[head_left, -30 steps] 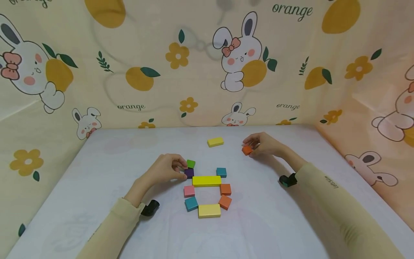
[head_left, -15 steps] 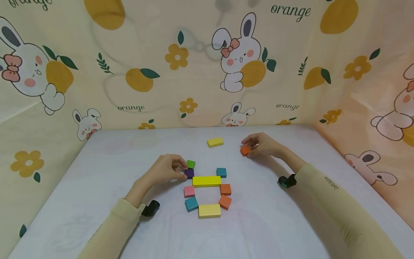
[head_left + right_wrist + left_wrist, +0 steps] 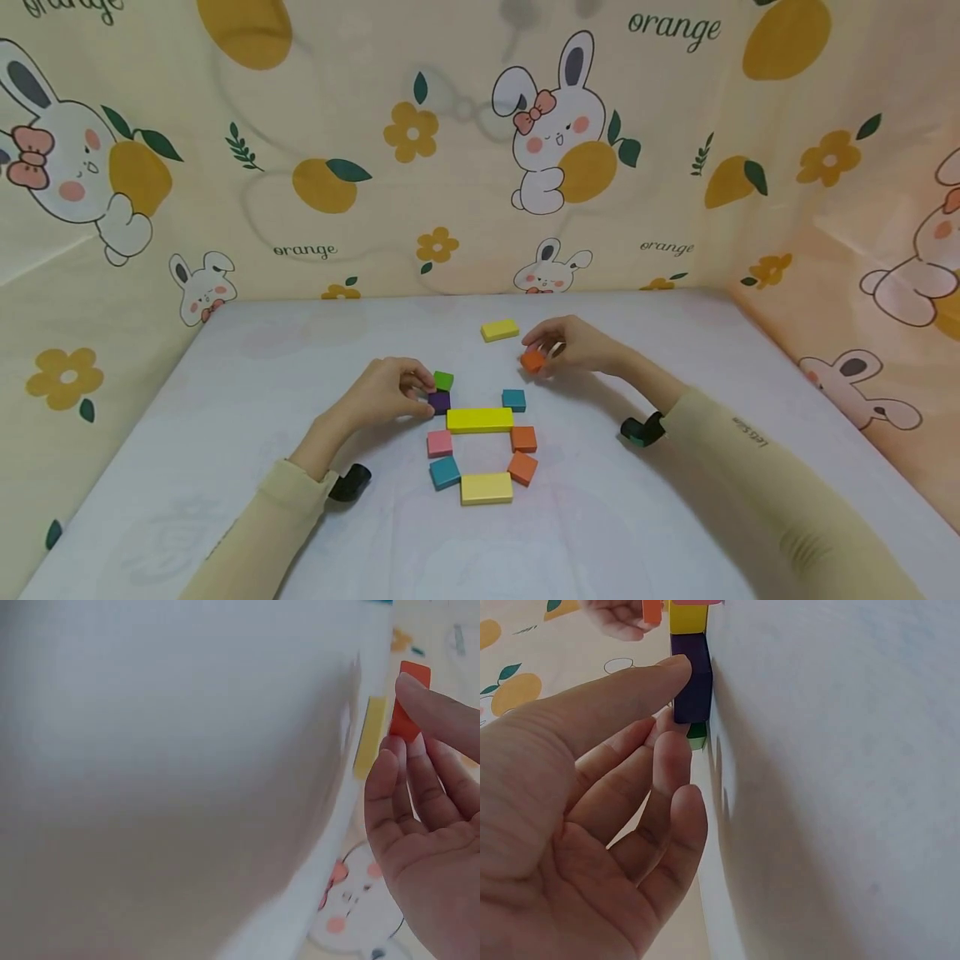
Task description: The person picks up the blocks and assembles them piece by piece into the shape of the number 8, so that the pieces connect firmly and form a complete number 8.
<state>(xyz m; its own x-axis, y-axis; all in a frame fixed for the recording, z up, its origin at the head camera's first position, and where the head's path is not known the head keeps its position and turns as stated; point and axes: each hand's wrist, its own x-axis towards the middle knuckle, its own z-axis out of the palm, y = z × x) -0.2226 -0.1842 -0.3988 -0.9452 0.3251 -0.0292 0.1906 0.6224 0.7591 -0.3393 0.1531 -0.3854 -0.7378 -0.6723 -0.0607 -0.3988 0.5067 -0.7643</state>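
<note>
My left hand point(image 3: 381, 390) has its thumb on the near side of a purple block point(image 3: 439, 403) and its index finger at the far side, pinching it. Touching that block from behind is a green block point(image 3: 444, 381). In the left wrist view the purple block point(image 3: 694, 679) stands on the white surface, partly covered by the thumb. Between thumb and fingertips my right hand point(image 3: 576, 345) pinches an orange block point(image 3: 533, 361), held above the table behind a teal block point(image 3: 513, 400). The right wrist view shows this orange block point(image 3: 412, 697) off the surface.
A long yellow block point(image 3: 480, 420), a pink block point(image 3: 439, 443), another teal block point(image 3: 445, 472), two orange blocks point(image 3: 523, 439) and a pale yellow block point(image 3: 486, 489) form a ring on the white table point(image 3: 600, 533). Another yellow block point(image 3: 500, 331) lies near the back.
My right hand has moved left and slightly nearer with the orange block. My left hand stays at the purple block, and the other blocks keep their places.
</note>
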